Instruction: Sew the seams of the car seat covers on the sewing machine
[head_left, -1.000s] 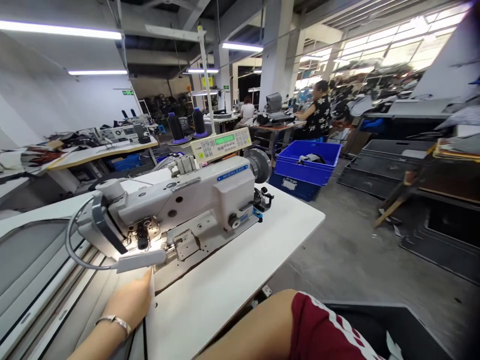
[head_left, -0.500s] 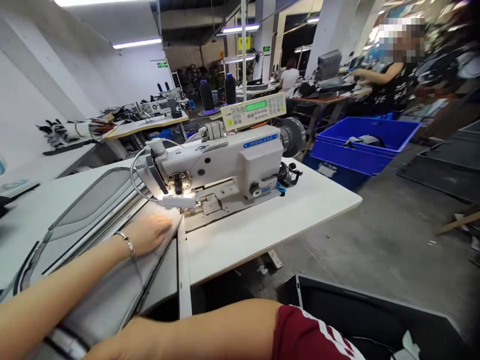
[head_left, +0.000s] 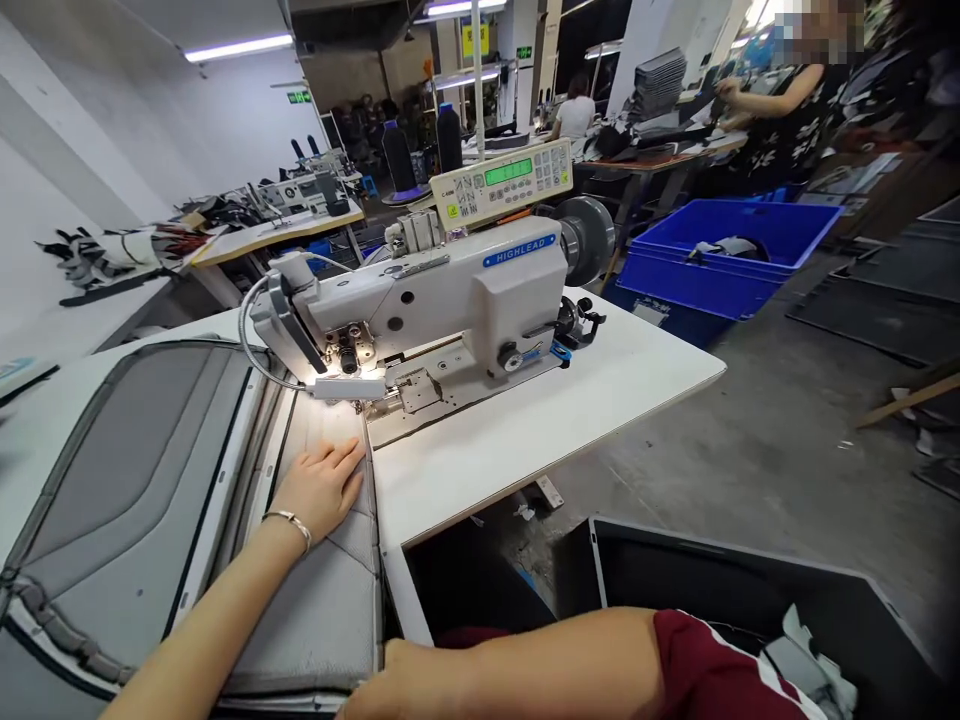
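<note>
Label HIGHLEAD point(head_left: 520, 250) marks machine point(head_left: 442, 295); left hand point(head_left: 319, 488) flat on fabric point(head_left: 322, 610), right hand point(head_left: 397, 682) grip unclear.

The grey panel point(head_left: 319, 610) and the right hand point(head_left: 390, 688) at its near corner have shifted rightward.

One Highlead machine point(head_left: 442, 300), four thread cones point(head_left: 449, 138)

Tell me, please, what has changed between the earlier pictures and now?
The near end of the grey cloth has swung to the right. The right hand, at its near edge, has also moved right; its grip is unclear. The left hand has drawn back a little from the sewing machine and rests on the cloth. The sewing machine and the blue box have stayed in place.
</note>
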